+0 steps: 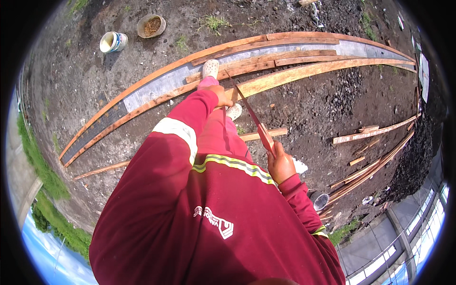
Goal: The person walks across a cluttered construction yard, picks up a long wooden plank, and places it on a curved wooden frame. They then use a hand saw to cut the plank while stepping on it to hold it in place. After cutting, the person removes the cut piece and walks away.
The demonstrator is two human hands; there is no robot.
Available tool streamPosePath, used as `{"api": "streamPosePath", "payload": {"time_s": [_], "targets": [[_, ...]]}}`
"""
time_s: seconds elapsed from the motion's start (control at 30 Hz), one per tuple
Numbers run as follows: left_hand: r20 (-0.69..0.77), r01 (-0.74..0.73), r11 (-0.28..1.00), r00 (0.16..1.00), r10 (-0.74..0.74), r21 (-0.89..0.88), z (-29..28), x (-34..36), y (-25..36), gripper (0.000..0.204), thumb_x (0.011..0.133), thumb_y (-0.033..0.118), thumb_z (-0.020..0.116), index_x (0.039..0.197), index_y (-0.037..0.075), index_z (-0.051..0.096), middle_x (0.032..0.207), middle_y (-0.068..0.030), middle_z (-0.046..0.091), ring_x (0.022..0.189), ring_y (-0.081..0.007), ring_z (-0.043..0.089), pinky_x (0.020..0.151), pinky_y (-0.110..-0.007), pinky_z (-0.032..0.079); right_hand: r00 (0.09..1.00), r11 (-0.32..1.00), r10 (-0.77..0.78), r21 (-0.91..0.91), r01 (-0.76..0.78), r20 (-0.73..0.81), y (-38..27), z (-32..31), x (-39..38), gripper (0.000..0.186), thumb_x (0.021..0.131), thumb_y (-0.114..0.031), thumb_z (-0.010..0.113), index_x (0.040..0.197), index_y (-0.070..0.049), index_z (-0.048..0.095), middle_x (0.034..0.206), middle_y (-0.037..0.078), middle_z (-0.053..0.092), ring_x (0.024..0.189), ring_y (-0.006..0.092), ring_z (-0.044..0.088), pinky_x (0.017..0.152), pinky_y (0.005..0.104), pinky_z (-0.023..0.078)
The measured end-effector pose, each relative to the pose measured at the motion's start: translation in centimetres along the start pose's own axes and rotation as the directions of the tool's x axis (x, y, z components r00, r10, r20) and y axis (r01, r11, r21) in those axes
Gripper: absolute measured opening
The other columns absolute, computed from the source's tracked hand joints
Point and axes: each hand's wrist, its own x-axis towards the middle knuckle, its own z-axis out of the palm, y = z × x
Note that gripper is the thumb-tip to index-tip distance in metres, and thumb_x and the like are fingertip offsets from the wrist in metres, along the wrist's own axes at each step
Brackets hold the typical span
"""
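My left hand (221, 96) clasps the plank (289, 74), likely steadying its end; my right hand (281, 164) grips a saw (250, 111) across it.

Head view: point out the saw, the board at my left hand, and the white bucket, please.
Saw (250, 110): head view, on the blade.
Board (294, 74): head view, on its broad face, right of the saw.
White bucket (119, 42): head view, on its outer wall.
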Motion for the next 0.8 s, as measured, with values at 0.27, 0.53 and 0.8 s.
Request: {"api": "streamPosePath", "payload": {"time_s": [0.27,0.53,0.8], "targets": [[-0.026,-0.035,0.999,0.999,0.034,-0.031,0.1,-0.7,-0.3,0.074,0.060,0.059,0.063,0.096,-0.005,0.062,0.104,-0.0218,0.059,0.101,-0.0321,0.054,0.088,-0.036,0.040,0.999,0.999,-0.014,0.030,0.013,0.037,-1.7,1.7,4.8,0.032,0.083,-0.020,0.053,0.109,-0.004,0.043,0.080,0.027,0.059,0.076,0.0444,0.057,0.064,0.0496,0.047],[0.001,0.012,1.000,1.000,-0.012,-0.019,0.3,-1.1,0.1,0.071,0.058,0.056,0.063,0.098,-0.003,0.063,0.104,-0.0207,0.060,0.100,-0.0321,0.055,0.086,-0.037,0.041,0.999,0.999,0.036,-0.039,-0.036,-0.006,-2.3,2.6,5.1,0.024,0.084,-0.022,0.050,0.102,-0.007,0.045,0.073,0.026,0.059,0.072,0.0448,0.058,0.063,0.0519,0.046],[0.017,-0.034,0.999,0.999,0.034,0.001,0.4,-0.3,-0.3,0.073,0.061,0.058,0.061,0.098,-0.005,0.062,0.104,-0.0232,0.058,0.100,-0.0326,0.054,0.087,-0.037,0.041,1.000,0.998,-0.025,0.051,0.024,0.012,0.3,-1.0,-2.8,0.032,0.083,-0.018,0.052,0.112,-0.007,0.043,0.076,0.026,0.060,0.071,0.0428,0.059,0.061,0.0504,0.047]]}}
